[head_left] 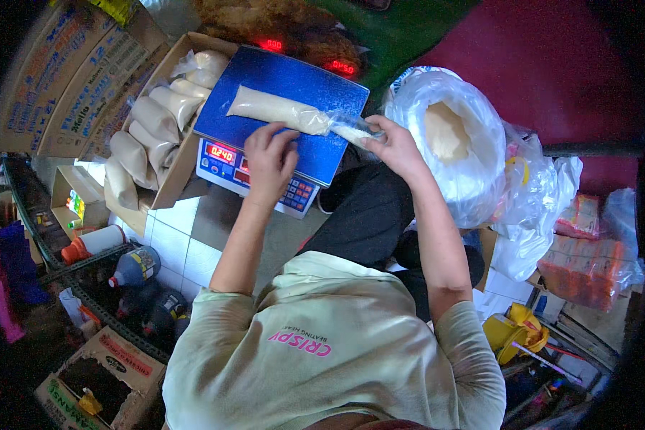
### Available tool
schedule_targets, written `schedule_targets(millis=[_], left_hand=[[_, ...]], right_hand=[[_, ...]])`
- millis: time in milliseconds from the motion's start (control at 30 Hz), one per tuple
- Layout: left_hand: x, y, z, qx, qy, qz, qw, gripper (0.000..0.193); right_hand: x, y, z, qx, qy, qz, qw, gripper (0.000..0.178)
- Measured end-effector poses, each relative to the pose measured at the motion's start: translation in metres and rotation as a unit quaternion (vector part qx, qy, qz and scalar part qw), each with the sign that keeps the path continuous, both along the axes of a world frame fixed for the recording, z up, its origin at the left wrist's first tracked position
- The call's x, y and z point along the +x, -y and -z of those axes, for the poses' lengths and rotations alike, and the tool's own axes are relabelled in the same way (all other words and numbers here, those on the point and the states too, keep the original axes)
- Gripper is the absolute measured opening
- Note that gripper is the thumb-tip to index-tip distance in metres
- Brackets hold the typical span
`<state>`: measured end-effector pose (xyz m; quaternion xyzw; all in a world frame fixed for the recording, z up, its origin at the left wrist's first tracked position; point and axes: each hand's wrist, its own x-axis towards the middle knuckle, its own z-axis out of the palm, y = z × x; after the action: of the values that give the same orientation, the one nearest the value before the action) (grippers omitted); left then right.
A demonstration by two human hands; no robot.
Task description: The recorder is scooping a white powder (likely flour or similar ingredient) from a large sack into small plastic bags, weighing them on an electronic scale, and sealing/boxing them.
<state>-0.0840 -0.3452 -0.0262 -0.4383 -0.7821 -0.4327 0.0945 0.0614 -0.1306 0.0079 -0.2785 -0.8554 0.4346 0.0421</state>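
Observation:
A long clear plastic bag of off-white powder [276,110] lies on the blue platform of a digital scale [265,72]. My right hand [390,145] pinches the loose end of this bag at the platform's right edge. Some pale powder shows in the clear neck beside my fingers. At the bag's near side is my left hand [271,154], fingers loosely bent and a little apart, gripping nothing. Its fingertips are close to the bag; whether they touch it I cannot tell. Red digits glow on the scale's front panel [226,159].
Left of the scale, a cardboard box [175,161] holds several filled powder bags [154,118]. A large plastic-lined sack of powder [448,132] stands open at the right. Wrapped orange packs [580,261] lie beyond it. Dark bottles [136,265] sit at the lower left.

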Motion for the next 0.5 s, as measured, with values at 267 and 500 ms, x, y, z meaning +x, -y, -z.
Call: schedule_targets(millis=[267, 500], left_hand=[[0.010, -0.043, -0.013, -0.119, -0.055, -0.035, 0.991, 0.022], [0.002, -0.058, -0.017, -0.144, -0.115, -0.017, 0.983, 0.014]], right_hand=[[-0.010, 0.013, -0.006, 0.175, -0.004, -0.037, 0.984, 0.042], [-0.017, 0.018, -0.016, 0.253, 0.028, -0.052, 0.966, 0.038]])
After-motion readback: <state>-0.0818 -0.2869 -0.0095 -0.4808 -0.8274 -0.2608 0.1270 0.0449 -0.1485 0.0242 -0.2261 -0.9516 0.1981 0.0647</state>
